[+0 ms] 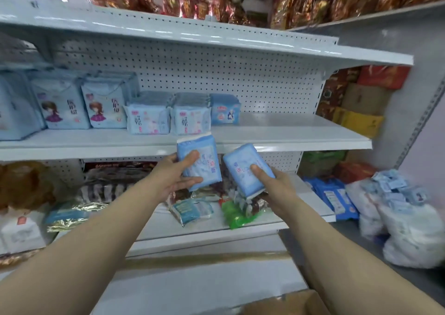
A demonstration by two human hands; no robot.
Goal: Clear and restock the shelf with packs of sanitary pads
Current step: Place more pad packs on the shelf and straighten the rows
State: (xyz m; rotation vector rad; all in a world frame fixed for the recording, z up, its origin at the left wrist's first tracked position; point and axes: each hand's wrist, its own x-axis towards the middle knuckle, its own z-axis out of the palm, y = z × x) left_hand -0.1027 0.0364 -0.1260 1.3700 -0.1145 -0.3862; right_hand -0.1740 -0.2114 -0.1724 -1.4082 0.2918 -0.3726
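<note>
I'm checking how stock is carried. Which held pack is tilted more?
The right pack, in the right hand: its top leans far to the left, while the left pack, in the left hand, stands nearly upright.

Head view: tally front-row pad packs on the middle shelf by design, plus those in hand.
Girl-picture bags: 2
Pale packs, dark lettering: 2
Small blue pack: 1
Cut-off bag, left edge: 1
Held packs: 2
Total: 8

Packs of pads [149,119] on the middle shelf's [289,134] left half, two held packs in front of its edge, bagged packs [407,218] on floor at right
</note>
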